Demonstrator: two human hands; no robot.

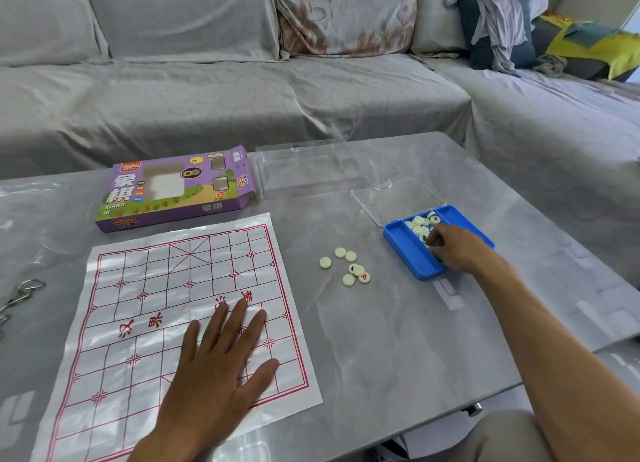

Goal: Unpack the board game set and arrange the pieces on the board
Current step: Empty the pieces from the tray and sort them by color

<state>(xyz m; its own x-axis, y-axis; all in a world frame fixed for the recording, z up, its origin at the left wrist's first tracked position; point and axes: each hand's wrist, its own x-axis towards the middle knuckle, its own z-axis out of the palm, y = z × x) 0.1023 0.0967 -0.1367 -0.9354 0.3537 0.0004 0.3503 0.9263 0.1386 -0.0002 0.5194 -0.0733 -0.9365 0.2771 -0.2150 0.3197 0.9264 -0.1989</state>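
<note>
Paper board [166, 309]: spread flat on the grey table [398, 340], red grid up. Left hand [221, 357]: fingers straight and spread, palm pressing the board's near right part. Blue tray [405, 250]: right of the board, holding cream pieces [419, 222]. Right hand [457, 248]: fingers curled into the tray, apparently pinching a piece, though the grip is hidden. Seven loose pieces [349, 266]: on the table between board and tray. Purple box [176, 188]: beyond the board. Clear lid [398, 198]: behind the tray.
</note>
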